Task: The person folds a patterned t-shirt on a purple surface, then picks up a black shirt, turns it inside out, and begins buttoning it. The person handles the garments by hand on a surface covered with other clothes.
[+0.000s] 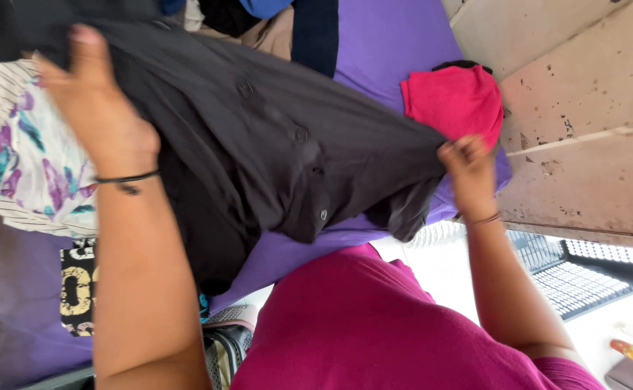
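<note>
A black buttoned shirt [273, 137] is stretched out between my two hands above a purple bedsheet [388, 43]. My left hand [89, 101] grips one edge of the shirt at the upper left, a black band on its wrist. My right hand [468, 166] pinches the other end of the shirt at the right, next to a folded red cloth [457, 97]. The shirt's buttons face the camera and its lower part hangs down toward my magenta top [374, 325].
A white garment with purple and teal floral print [27, 159] lies at the left. Dark and tan clothes [273, 22] are piled at the top. A stained wall [583, 108] stands at the right. A black plastic basket [583, 271] sits on the floor below it.
</note>
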